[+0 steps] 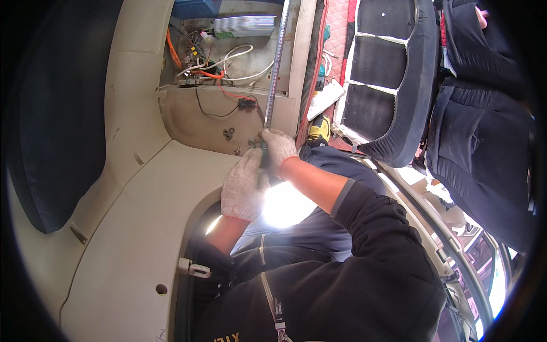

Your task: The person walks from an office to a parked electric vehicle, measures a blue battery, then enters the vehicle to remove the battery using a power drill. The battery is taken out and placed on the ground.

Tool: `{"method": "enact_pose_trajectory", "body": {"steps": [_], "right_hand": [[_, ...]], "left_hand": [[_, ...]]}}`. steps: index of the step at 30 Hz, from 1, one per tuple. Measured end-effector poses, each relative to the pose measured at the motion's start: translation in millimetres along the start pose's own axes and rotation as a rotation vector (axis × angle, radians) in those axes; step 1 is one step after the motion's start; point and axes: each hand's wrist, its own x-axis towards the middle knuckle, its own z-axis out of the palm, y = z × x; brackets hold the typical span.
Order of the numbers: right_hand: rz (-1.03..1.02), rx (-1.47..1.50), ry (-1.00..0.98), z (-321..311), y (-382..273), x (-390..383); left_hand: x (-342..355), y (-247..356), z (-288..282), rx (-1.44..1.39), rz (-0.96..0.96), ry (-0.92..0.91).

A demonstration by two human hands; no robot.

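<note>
Both my hands wear pale knitted gloves and meet at the lower end of a long, narrow strip with markings (pixel 276 68), which looks like a tape-measure blade. My left hand (pixel 245 179) is closed on a small green object (pixel 262 154), perhaps the tape's case, partly hidden by the gloves. My right hand (pixel 276 148) is closed beside it, at the strip's end. Just left of them, a beige panel (pixel 188 122) has small fittings (pixel 229 134) and a black connector (pixel 247 103) on thin wires.
Above lie orange and white cables (pixel 208 73), a silver finned box (pixel 244 26) and a blue box (pixel 194 7). A curved beige housing (pixel 119 251) fills the left. At right are dark seat parts (pixel 478 154), a frame with dark padding (pixel 373 68) and a yellow-and-black item (pixel 320 128).
</note>
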Motion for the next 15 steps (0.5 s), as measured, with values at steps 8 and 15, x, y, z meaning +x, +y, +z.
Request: {"method": "enact_pose_trajectory", "body": {"steps": [8, 15], "right_hand": [[-0.496, -0.540, -0.119, -21.7, 40.4, 31.7], [-0.073, -0.304, -0.041, -3.0, -2.2, -0.9]], "left_hand": [[1.2, 0.5, -0.4, -0.004, 0.007, 0.002], [1.6, 2.2, -1.4, -0.007, -0.007, -0.004]]}}
